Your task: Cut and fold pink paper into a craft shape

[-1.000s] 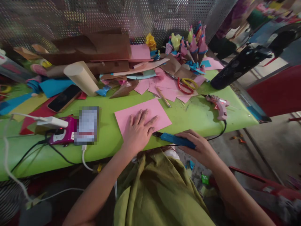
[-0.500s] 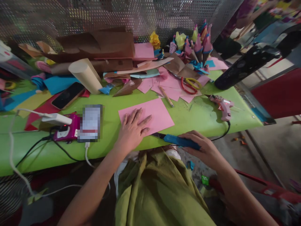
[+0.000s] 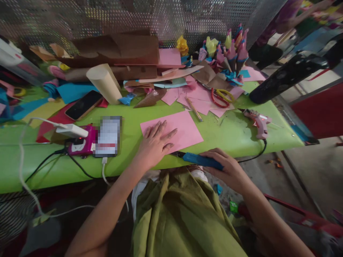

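My left hand (image 3: 153, 144) lies flat with fingers spread on a sheet of pink paper (image 3: 184, 126), pressing it against the green tabletop (image 3: 128, 134). In my right hand (image 3: 223, 166) is a blue utility knife (image 3: 202, 160), its fingers wrapped around the handle. The dark blade points left and sits at the paper's near edge, just right of my left thumb. Whether the blade is under the sheet or only beside it, I cannot tell. A pencil (image 3: 194, 110) lies behind the paper.
Pink scraps, scissors (image 3: 219, 99) and paper flowers (image 3: 233, 51) lie toward the back. On the right are a glue gun (image 3: 259, 123) and a black bottle (image 3: 288, 76). A plugged-in phone (image 3: 108, 137), a pink power strip (image 3: 83, 142) and a dark phone (image 3: 83, 105) are on the left.
The knife and my right hand have slid left along the paper's near edge, closer to my left thumb. My left hand stays on the sheet. The whole view has shifted slightly.
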A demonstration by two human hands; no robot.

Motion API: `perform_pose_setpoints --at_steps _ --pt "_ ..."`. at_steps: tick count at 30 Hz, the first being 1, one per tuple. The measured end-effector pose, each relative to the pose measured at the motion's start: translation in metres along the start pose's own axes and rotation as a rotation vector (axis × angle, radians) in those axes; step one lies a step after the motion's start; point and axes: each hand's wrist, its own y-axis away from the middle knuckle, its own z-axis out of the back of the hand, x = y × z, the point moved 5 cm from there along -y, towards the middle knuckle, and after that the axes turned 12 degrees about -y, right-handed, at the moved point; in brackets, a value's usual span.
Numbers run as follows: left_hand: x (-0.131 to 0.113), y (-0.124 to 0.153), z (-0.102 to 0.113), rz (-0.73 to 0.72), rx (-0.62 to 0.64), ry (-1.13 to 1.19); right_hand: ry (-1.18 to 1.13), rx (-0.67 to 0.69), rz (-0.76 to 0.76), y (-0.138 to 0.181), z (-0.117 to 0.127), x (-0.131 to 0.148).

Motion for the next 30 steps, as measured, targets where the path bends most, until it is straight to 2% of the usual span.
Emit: perform_pose_setpoints --at_steps 5,12,30 --pt "0.013 0.007 -0.003 0.021 -0.036 -0.041 -0.006 0.004 -0.001 0.004 0.000 -0.003" --pt "0.012 0.008 -0.007 0.032 -0.034 -0.042 -0.028 0.018 -0.013 0.003 -0.011 0.002" --pt "0.016 0.006 -0.010 0.022 0.055 -0.003 -0.028 0.077 0.035 -0.008 -0.036 0.016"
